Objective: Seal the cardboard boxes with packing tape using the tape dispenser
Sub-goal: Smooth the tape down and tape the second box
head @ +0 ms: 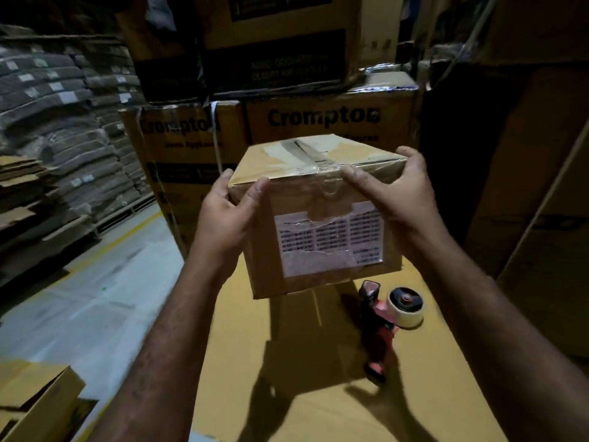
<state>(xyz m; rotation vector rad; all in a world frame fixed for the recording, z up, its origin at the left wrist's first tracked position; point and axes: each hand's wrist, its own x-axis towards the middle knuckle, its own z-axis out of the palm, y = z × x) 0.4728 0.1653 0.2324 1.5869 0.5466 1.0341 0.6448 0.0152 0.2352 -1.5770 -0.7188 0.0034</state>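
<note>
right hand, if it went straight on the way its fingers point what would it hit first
The right hand grips the cardboard box, fingers pointing left along its top front edge. It would first slide over the crumpled tape there, then probably meet the thumb of the left hand; depth is unclear.

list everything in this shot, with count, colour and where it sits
small box: one, brown with a white label and old tape, centre, between both hands
tape dispenser: one, red with a pale tape roll, lying on the big carton top, below right of the small box
big carton top: one, yellow-brown, under the small box
printed cartons: several, brown with black print, stacked behind
flat cardboard stacks: many, grey-brown, left
open carton: one, brown, bottom left corner
floor: grey with a yellow line, left
left hand: one, grips the box's near left corner
right hand: one, grips its top right edge
</note>
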